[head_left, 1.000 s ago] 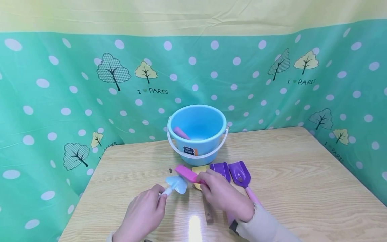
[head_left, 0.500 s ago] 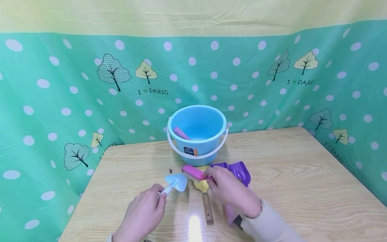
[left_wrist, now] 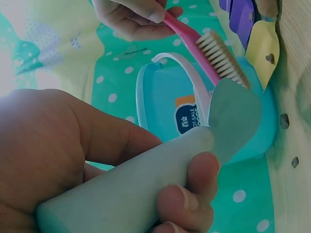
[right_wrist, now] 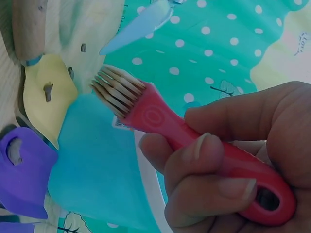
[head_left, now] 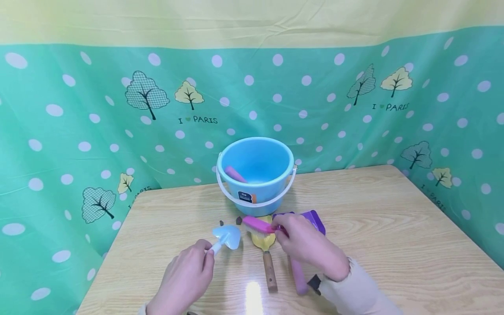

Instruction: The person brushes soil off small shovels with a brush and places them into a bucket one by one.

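My left hand [head_left: 187, 273] grips the pale handle of a small light blue hand trowel [head_left: 231, 237], its blade pointing up and away from me. In my right hand [head_left: 311, 245] is a pink brush [right_wrist: 180, 126], held by the handle, with pale bristles angled down. The brush head overlaps a yellow trowel [head_left: 269, 240] with a wooden handle, lying on the table. Dark crumbs [left_wrist: 270, 58] show on the yellow blade in both wrist views. Near the blue trowel's tip, two dark lumps [head_left: 238, 220] lie on the wood.
Behind the tools stands a light blue bucket [head_left: 277, 186] with a white handle and a mauve stick [head_left: 235, 174] inside. Two purple shovels [head_left: 316, 219] lie right of the yellow trowel, partly hidden by the right hand. A polka-dot cloth [head_left: 118, 87] hangs behind the table [head_left: 378, 218].
My right hand has shifted right with the brush, uncovering the yellow trowel's wooden handle and a dark lump near the bucket. The left hand with the blue trowel has hardly moved.
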The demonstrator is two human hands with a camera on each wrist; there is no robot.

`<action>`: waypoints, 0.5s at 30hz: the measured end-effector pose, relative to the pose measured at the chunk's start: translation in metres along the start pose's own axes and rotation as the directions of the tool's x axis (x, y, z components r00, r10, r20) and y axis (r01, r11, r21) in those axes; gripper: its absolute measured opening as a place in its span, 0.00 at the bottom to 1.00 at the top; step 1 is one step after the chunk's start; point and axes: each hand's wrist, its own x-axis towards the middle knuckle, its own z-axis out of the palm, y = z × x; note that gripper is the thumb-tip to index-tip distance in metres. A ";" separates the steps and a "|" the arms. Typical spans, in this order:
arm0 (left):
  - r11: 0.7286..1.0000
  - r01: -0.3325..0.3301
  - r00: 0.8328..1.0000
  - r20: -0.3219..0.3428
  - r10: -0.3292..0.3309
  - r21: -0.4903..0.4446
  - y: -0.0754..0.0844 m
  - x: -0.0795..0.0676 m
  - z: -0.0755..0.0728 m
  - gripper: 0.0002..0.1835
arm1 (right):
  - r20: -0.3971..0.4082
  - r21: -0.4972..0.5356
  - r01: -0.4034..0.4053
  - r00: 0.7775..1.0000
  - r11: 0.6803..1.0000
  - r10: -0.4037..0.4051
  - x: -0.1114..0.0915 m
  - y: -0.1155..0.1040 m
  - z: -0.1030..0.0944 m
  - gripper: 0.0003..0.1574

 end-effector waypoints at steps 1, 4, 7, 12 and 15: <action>1.000 -0.001 1.000 -0.004 0.001 0.001 0.000 0.000 0.000 0.08 | -0.001 -0.005 -0.002 1.000 1.000 0.002 0.000 0.000 -0.001 0.13; 1.000 0.000 1.000 -0.015 0.000 0.004 -0.001 0.001 0.000 0.07 | 0.005 -0.007 -0.009 1.000 1.000 0.009 -0.001 0.001 -0.003 0.11; 1.000 0.003 1.000 -0.022 -0.002 0.004 -0.001 0.001 0.000 0.06 | 0.007 -0.012 -0.017 1.000 1.000 0.017 -0.002 0.003 -0.005 0.12; 1.000 0.007 1.000 -0.024 -0.007 0.008 -0.002 0.002 0.001 0.07 | 0.008 -0.026 -0.046 0.999 0.999 0.047 -0.002 0.004 -0.009 0.12; 1.000 0.017 1.000 -0.021 -0.017 0.010 -0.001 0.002 0.000 0.08 | 0.003 -0.034 -0.064 0.998 0.997 0.065 -0.002 0.005 -0.012 0.10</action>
